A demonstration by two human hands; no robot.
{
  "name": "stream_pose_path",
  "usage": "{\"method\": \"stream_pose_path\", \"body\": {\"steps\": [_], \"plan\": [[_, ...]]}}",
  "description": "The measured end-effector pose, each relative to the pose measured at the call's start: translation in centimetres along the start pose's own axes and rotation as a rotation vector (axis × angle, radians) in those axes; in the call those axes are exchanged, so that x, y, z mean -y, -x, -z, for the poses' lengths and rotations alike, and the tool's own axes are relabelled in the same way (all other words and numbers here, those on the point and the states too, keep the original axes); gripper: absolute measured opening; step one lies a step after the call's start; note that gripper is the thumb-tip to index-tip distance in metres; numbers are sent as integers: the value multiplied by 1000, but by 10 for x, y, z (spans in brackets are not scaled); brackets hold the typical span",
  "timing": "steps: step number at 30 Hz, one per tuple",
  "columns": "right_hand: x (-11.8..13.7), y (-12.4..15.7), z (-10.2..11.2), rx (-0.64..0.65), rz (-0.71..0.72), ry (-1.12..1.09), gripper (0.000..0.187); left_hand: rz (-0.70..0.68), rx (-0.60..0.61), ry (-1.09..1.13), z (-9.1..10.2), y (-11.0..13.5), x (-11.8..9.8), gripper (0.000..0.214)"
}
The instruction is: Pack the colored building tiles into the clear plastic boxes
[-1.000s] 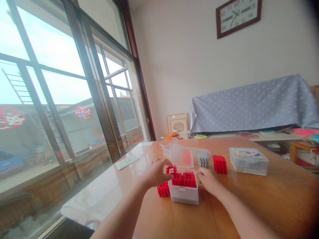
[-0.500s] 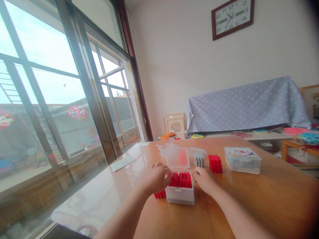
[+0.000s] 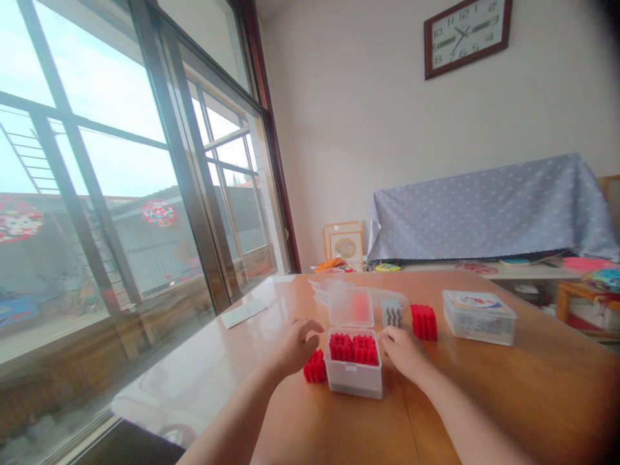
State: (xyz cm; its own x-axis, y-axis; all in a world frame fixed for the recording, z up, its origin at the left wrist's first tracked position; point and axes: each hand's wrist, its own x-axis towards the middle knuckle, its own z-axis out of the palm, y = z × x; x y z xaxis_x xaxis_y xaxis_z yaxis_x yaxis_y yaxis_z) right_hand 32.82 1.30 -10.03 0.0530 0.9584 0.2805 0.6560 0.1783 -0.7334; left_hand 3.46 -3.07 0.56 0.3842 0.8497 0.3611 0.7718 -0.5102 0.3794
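A clear plastic box [image 3: 355, 380] stands on the table with its lid [image 3: 351, 306] folded back. Inside it sit two red interlocking-block pieces [image 3: 365, 350], side by side. My left hand [image 3: 296, 345] hovers left of the box, thumb and fingers apart, with nothing in it. Just below that hand, another red block piece [image 3: 314, 367] rests on the table against the box's left side. My right hand [image 3: 401, 347] is at the box's right rim, fingers loosely bent and seemingly touching it; its fingertips are partly hidden. Behind it stand a grey block piece [image 3: 392, 312] and a red block stack [image 3: 424, 322].
A closed clear box [image 3: 479, 318] with a printed lid stands at the right. Clear plastic bags [image 3: 323, 290] lie behind the open lid, and a paper sheet [image 3: 245, 313] lies at the left. The wooden table [image 3: 465, 400] borders a glass window on the left.
My left hand has drawn back leftward from the box and opened, leaving the red pieces inside. My right hand stays at the box's right side. The view has shifted slightly.
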Motion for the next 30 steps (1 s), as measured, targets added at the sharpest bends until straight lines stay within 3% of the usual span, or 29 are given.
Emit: {"method": "stream_pose_path", "body": {"steps": [6, 12, 17, 20, 25, 30], "plan": [[-3, -2, -3, 14, -4, -14, 35, 114, 45, 68, -1, 24, 32, 34], [-5, -1, -2, 51, -22, 11, 35, 149, 144, 52, -6, 35, 36, 52], [-10, -2, -3, 64, -1, -15, 37, 133, 117, 64, -9, 34, 44, 48], [-11, -3, -4, 47, -1, -20, 36, 120, 31, 78, -4, 30, 46, 45], [-8, -3, -4, 20, -1, -27, 36, 29, -76, 69, 5, 11, 16, 33], [-3, -1, -2, 34, -10, -48, 35, -80, 14, 17, -3, -16, -33, 32]]}}
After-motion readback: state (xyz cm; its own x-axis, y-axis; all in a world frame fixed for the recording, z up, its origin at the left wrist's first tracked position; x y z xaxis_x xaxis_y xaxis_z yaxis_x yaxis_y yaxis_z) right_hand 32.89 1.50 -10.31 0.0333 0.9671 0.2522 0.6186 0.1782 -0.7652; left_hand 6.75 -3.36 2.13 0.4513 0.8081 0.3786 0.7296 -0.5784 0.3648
